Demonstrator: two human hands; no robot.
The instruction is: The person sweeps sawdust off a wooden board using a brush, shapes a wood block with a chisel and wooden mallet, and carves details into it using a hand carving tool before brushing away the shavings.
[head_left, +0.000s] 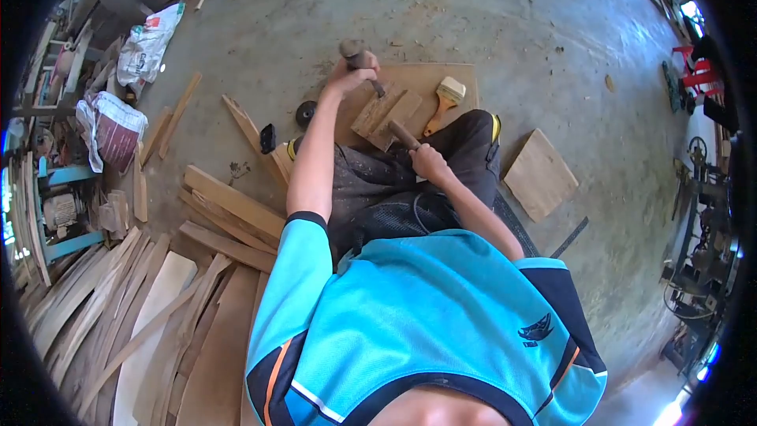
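Note:
My left hand [354,77] is closed around a chisel [355,54], whose thick handle end sticks up above the fist. The chisel's blade points down at a small wooden piece [398,113], near its far edge; I cannot tell if the tip touches. My right hand [430,164] grips a short, thick round wooden stick [404,135], its free end beside the near side of the wooden piece. Under the piece lies a flat brown board [418,73] on the floor, in front of my crossed legs. A paintbrush [447,100] with pale bristles rests on the board's right side.
Wooden planks [236,201] and a large pile of boards [169,308] lie to my left. A dark round object [306,113] is near my left forearm. A brown flat sheet [541,175] lies right of my knee. Sacks [150,43] stand far left, machinery [698,205] far right.

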